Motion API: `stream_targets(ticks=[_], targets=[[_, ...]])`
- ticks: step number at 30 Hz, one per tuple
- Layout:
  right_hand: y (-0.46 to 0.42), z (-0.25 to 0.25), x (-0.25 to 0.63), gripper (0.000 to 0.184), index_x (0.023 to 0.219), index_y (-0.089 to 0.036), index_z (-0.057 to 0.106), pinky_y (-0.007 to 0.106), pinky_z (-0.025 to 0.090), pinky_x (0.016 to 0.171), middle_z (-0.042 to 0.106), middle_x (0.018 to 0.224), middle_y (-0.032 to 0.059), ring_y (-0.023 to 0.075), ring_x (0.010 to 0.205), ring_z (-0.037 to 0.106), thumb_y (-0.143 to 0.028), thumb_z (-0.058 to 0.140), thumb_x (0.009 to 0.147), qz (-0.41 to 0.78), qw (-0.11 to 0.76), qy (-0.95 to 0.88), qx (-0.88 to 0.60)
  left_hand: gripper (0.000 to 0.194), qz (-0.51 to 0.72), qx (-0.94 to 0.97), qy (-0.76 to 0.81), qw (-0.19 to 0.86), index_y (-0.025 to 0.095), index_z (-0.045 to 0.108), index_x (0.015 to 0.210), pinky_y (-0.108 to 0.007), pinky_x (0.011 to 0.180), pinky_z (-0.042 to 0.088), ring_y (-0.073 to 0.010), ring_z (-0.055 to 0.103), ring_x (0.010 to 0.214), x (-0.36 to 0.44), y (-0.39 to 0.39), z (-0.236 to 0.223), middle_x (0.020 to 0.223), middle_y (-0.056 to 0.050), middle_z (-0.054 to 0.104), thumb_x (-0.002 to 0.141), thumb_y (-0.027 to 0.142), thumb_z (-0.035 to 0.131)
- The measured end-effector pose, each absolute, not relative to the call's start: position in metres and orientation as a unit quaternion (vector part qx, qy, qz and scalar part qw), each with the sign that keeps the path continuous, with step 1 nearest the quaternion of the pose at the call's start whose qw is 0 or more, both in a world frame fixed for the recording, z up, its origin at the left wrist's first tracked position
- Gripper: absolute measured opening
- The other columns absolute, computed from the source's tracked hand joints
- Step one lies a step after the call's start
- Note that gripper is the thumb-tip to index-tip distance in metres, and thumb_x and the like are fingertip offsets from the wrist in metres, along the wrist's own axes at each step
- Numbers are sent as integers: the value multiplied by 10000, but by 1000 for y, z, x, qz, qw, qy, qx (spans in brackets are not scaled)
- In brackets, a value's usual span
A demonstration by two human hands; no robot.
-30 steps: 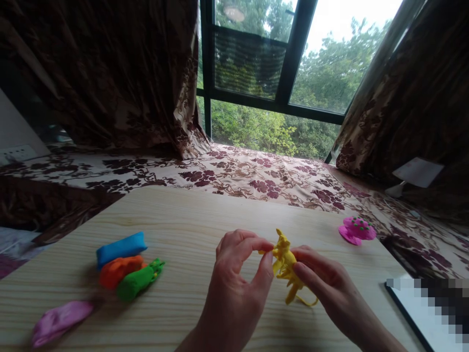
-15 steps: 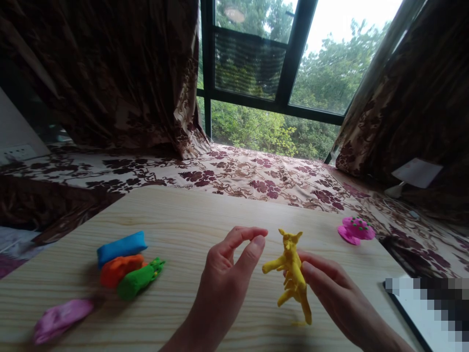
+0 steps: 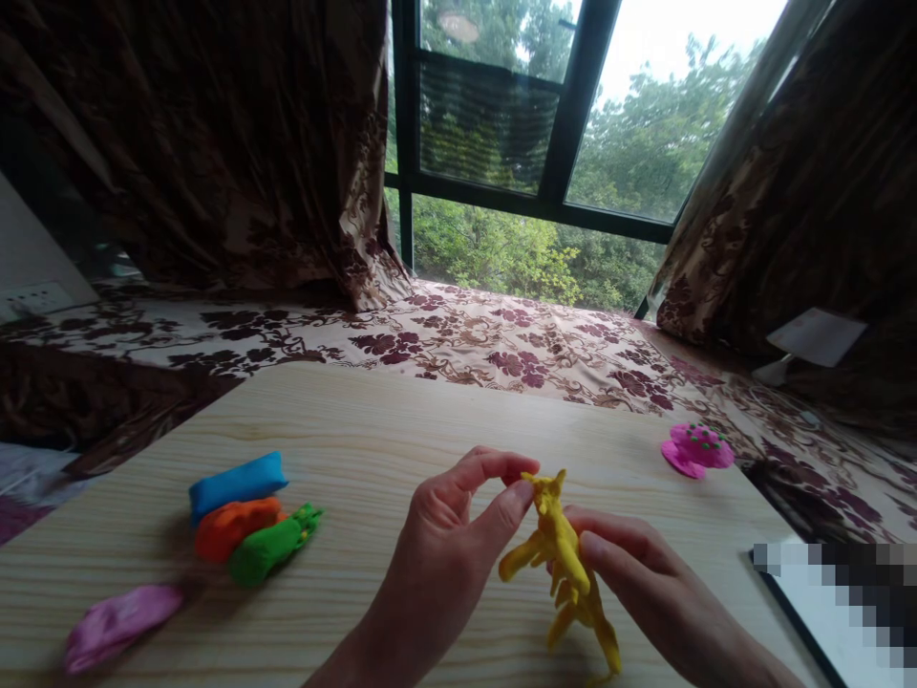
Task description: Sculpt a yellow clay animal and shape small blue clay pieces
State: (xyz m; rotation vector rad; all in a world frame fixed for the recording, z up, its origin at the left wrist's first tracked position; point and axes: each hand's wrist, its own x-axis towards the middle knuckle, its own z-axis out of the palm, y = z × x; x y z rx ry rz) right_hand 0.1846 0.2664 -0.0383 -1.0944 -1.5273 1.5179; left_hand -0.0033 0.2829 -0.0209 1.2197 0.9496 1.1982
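A yellow clay animal figure with two pointed ears and several stubby legs is held above the table, tilted. My right hand grips its body from the right between thumb and fingers. From the left, my left hand pinches the figure's left ear between thumb and forefinger. Parts of my right fingertips are hidden behind the figure.
At the left of the wooden table lie a blue clay block, an orange lump, a green lump and a pink lump. A pink piece with green dots sits far right, near a dark-edged flat object.
My left hand has moved slightly right and closed on the figure's ear. The figure has tipped, its head shifting left and down, while my right hand keeps hold of it.
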Motion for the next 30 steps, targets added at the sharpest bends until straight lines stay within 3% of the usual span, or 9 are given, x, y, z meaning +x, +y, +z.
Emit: stream_targets(ticks=[19,30], targets=[[268,-38,184,277,1090,-218,655,269,428,810,656,959,40,186,925,567,-354,513,894,609,360,-572,-414,148,577,437,425,544,217,698,812,-215,794,422,-126,583,843,0,284,-26,792,21,688,786,332,609],[266,-36,180,255,1084,-250,638,225,420,746,595,842,-6,154,863,547,-361,490,908,543,323,-647,-427,151,539,471,491,497,206,640,728,-225,667,421,-114,519,676,1,285,-28,681,43,613,759,350,609]])
